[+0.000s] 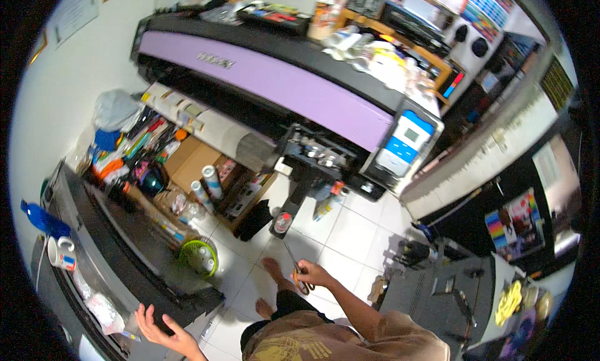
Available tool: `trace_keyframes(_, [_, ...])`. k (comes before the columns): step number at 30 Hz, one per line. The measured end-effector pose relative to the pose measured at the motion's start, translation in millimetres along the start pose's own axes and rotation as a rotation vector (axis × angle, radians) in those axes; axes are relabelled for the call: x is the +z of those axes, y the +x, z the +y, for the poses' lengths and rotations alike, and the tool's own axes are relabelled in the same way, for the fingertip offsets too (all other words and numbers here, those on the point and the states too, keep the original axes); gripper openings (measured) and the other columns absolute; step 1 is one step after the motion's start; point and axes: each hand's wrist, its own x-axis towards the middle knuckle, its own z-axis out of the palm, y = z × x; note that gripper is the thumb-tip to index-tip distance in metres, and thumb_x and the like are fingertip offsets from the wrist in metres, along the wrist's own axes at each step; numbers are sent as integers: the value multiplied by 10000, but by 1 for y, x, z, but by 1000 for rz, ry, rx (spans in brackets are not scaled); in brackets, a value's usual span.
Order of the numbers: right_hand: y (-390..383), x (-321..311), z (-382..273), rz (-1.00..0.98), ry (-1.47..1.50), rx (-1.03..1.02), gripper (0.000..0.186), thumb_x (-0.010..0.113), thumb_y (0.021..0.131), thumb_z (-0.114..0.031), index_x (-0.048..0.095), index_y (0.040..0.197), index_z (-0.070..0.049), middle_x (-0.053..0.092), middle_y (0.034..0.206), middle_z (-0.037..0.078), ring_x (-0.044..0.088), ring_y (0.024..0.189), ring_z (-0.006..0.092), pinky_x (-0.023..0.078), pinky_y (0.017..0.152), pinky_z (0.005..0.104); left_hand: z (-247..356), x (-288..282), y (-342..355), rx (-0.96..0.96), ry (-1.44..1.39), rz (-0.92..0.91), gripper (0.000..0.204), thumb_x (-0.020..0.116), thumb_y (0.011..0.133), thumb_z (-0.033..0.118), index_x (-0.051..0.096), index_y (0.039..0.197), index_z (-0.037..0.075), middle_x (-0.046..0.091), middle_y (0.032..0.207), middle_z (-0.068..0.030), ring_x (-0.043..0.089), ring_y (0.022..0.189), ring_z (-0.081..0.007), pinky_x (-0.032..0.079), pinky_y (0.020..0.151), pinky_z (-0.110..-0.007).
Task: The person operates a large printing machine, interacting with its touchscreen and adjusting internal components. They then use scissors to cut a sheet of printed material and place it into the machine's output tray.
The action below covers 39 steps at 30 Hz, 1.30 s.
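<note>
My right hand (314, 273) is closed around the handles of a pair of scissors (290, 253), in front of my body. The slim blades point forward and a little left, over the tiled floor. Orange shows on the handle loops. Off to the lower left, my left hand (164, 335) is raised with its fingers spread and nothing in it. Close to that hand, a crumpled white packet (104, 312) lies on the dark machine at the left (134, 261). A clear bottle with a red cap (283, 223) stands ahead of the scissors, on the large printer's foot.
A wide large-format printer (269, 80) with a purple front spans the far side, its screen (409, 136) at the right end. A green basket (199, 258), cardboard box (187, 164) and rolls crowd the left floor. A white mug (62, 253) sits far left; a grey machine (431, 298) stands right.
</note>
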Motion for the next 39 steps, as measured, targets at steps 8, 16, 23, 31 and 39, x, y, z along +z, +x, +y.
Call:
trace_keyframes(8, [-134, -14, -2, 235, 191, 13, 292, 753, 965, -182, 513, 1077, -59, 629, 837, 13, 563, 746, 90, 440, 650, 270, 65, 24, -21, 81, -570, -84, 337, 655, 1021, 273, 666, 1194, -16, 622, 1300, -205, 554, 1240, -375, 329, 1132, -572])
trace_keyframes(16, [-238, -115, -5, 637, 226, -36, 412, 768, 934, -305, 576, 1180, -36, 728, 899, 92, 671, 757, 181, 529, 668, 359, 231, 92, -69, 147, -957, -563, 248, 567, 1003, 116, 592, 1198, -35, 615, 1161, -153, 573, 1118, -271, 422, 1017, -402])
trace_keyframes(23, [-348, -220, -1, 1015, 158, 43, 416, 824, 879, -270, 568, 1092, -21, 753, 890, 139, 751, 839, 290, 557, 737, 385, 423, 110, -151, 283, -1270, -828, 193, 581, 1025, 66, 597, 1197, -19, 654, 1051, -116, 646, 920, -175, 526, 808, -311])
trace_keyframes(31, [-474, -280, 5, 1389, 308, -128, 390, 792, 899, -117, 492, 1134, -36, 773, 948, 95, 751, 958, 173, 556, 785, 323, 583, 109, -248, 442, -1571, -1253, 253, 523, 984, -2, 585, 1228, -17, 662, 1050, -118, 652, 881, -186, 533, 817, -333])
trace_keyframes(39, [-541, -292, -5, 1762, 632, -331, 421, 787, 867, -9, 463, 1127, -72, 624, 949, 71, 727, 1060, 329, 624, 803, 398, 691, 133, -307, 673, -1513, -1551, 232, 545, 995, 30, 610, 1215, -10, 672, 1025, -112, 662, 862, -183, 528, 806, -331])
